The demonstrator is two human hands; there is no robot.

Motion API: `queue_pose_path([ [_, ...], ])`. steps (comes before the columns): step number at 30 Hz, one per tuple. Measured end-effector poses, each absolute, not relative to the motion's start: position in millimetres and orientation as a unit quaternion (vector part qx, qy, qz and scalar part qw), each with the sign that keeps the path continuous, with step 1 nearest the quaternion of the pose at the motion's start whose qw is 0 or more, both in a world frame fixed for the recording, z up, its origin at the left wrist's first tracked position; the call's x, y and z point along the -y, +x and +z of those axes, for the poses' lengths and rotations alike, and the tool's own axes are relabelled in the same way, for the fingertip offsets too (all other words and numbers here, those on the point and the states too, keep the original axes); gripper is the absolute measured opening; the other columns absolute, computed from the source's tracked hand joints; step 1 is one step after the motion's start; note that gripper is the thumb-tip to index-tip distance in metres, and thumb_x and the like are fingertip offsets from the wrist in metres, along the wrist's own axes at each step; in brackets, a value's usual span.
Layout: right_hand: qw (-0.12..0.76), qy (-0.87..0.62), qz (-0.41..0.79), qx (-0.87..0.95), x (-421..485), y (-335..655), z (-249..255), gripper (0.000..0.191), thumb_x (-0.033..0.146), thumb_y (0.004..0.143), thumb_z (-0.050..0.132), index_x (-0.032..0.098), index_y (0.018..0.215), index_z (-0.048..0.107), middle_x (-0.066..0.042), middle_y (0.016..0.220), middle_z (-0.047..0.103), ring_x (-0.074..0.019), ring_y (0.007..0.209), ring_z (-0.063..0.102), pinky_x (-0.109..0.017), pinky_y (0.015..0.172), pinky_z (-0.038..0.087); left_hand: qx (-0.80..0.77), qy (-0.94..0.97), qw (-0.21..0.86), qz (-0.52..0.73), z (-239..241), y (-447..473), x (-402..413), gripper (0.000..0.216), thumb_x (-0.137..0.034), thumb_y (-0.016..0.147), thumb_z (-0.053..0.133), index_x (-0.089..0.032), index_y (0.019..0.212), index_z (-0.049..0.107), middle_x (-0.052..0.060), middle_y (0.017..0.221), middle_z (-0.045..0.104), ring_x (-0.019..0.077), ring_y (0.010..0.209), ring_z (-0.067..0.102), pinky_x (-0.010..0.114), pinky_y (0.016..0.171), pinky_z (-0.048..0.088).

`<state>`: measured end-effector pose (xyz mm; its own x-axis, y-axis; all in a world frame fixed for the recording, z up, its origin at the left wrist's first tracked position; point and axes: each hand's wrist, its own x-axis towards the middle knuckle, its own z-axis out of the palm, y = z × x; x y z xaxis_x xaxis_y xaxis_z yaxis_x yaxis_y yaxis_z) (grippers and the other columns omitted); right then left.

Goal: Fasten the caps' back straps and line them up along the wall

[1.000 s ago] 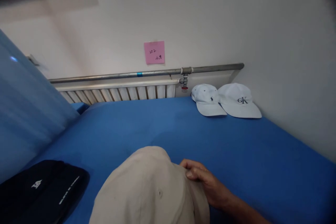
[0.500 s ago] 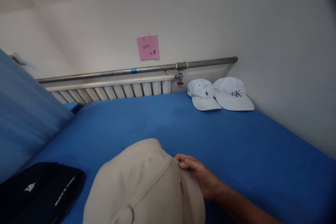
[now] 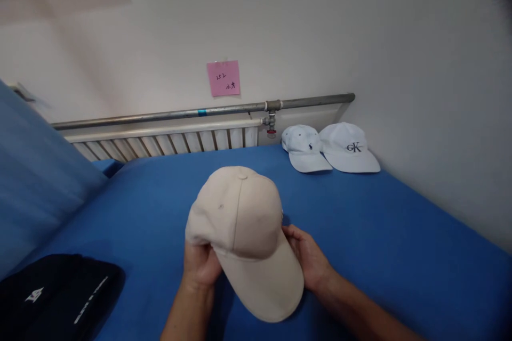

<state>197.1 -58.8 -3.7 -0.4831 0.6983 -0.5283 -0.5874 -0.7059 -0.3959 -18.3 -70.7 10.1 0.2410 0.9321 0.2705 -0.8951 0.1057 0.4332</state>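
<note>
I hold a beige baseball cap (image 3: 244, 224) in both hands above the blue bed sheet (image 3: 380, 234). Its brim points toward me and its crown points away. My left hand (image 3: 200, 265) grips the cap's left lower edge, fingers tucked under the crown. My right hand (image 3: 309, 258) clasps the right side where brim meets crown. Both forearms reach in from the bottom edge.
Two white caps lie at the far right corner of the bed: one with a small dark logo (image 3: 304, 145), one with a "CK" logo (image 3: 348, 146). Black caps (image 3: 56, 293) lie at the lower left. A blue pillow (image 3: 36, 181) is left; a radiator (image 3: 168, 141) and pipe (image 3: 200, 112) run along the wall, beneath a pink note (image 3: 223, 78).
The beige cap has moved away from me and out over the bed, brim now toward me. My left hand has come into view and taken hold of it.
</note>
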Motion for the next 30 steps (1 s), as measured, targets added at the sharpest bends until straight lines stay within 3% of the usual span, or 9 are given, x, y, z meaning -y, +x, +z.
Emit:
queue_pose_path([
  [3, 0.398, -0.354, 0.843, 0.079, 54.4, 199.1, -3.7, 0.018, 0.024, 0.077, 0.052, 0.016, 0.08, 0.068, -0.006, 0.068, 0.072, -0.0218, 0.074, 0.068, -0.033, 0.077, 0.049, -0.03, 0.188, 0.717, 0.67, 12.8, -9.7, 67.8, 0.041, -0.018, 0.095, 0.033, -0.019, 0.115, 0.068, 0.005, 0.103, 0.075, 0.0154, 0.105, 0.066, 0.026, 0.1, 0.045],
  [7, 0.414, -0.386, 0.822, 0.062, 51.2, 198.7, -0.5, 0.019, 0.022, 0.079, 0.049, 0.016, 0.077, 0.067, -0.006, 0.065, 0.071, -0.0214, 0.071, 0.068, -0.033, 0.075, 0.05, -0.054, 0.149, 0.712, 0.684, 24.4, -3.3, 70.4, 0.05, -0.041, 0.097, 0.032, -0.014, 0.132, 0.056, 0.014, 0.117, 0.069, 0.0229, 0.114, 0.062, 0.037, 0.103, 0.044],
  [9, 0.409, -0.394, 0.821, 0.062, 51.2, 198.4, 0.7, 0.02, 0.022, 0.079, 0.048, 0.016, 0.076, 0.067, -0.005, 0.063, 0.071, -0.0201, 0.066, 0.068, -0.032, 0.072, 0.05, -0.05, 0.148, 0.719, 0.677, 28.0, -4.0, 72.2, 0.048, -0.041, 0.097, 0.035, -0.014, 0.128, 0.059, 0.013, 0.115, 0.07, 0.0216, 0.113, 0.063, 0.034, 0.103, 0.044],
  [14, 0.374, -0.395, 0.834, 0.086, 52.3, 198.7, -0.1, 0.023, 0.024, 0.08, 0.048, 0.014, 0.074, 0.067, -0.005, 0.06, 0.069, -0.0176, 0.054, 0.063, -0.029, 0.064, 0.049, -0.095, 0.14, 0.714, 0.68, 29.1, -9.5, 76.8, 0.034, -0.024, 0.095, 0.04, -0.02, 0.109, 0.071, 0.004, 0.11, 0.073, 0.0149, 0.108, 0.066, 0.024, 0.107, 0.038],
  [20, 0.35, -0.393, 0.845, 0.095, 53.8, 195.9, -4.0, 0.02, 0.023, 0.078, 0.05, 0.014, 0.071, 0.066, -0.004, 0.059, 0.069, -0.0172, 0.051, 0.062, -0.029, 0.06, 0.047, -0.173, 0.166, 0.687, 0.686, 25.0, -18.4, 84.8, 0.034, -0.034, 0.092, 0.044, -0.026, 0.1, 0.076, -0.001, 0.108, 0.073, 0.0197, 0.135, 0.039, 0.034, 0.117, 0.022],
  [24, 0.344, -0.378, 0.853, 0.103, 54.3, 197.0, -5.8, 0.017, 0.024, 0.077, 0.053, 0.015, 0.07, 0.066, -0.004, 0.06, 0.069, -0.0173, 0.054, 0.063, -0.03, 0.062, 0.048, -0.205, 0.17, 0.682, 0.681, 27.5, -19.5, 86.2, 0.036, -0.04, 0.092, 0.042, -0.029, 0.1, 0.076, -0.002, 0.108, 0.074, 0.0202, 0.141, 0.026, 0.039, 0.118, 0.018],
  [27, 0.355, -0.37, 0.852, 0.106, 52.7, 200.3, -6.3, 0.019, 0.026, 0.078, 0.053, 0.014, 0.075, 0.068, -0.004, 0.062, 0.07, -0.0169, 0.056, 0.064, -0.03, 0.066, 0.048, -0.197, 0.155, 0.68, 0.689, 32.9, -16.4, 84.3, 0.038, -0.041, 0.093, 0.041, -0.028, 0.098, 0.076, -0.002, 0.112, 0.072, 0.0212, 0.138, 0.033, 0.041, 0.117, 0.02],
  [30, 0.357, -0.366, 0.852, 0.116, 51.8, 202.1, -4.7, 0.023, 0.029, 0.078, 0.053, 0.012, 0.078, 0.069, -0.006, 0.065, 0.071, -0.0174, 0.059, 0.065, -0.03, 0.069, 0.048, -0.156, 0.149, 0.682, 0.698, 33.6, -20.0, 80.7, 0.04, -0.037, 0.095, 0.038, -0.026, 0.097, 0.076, -0.002, 0.107, 0.073, 0.0188, 0.123, 0.055, 0.036, 0.114, 0.028],
])
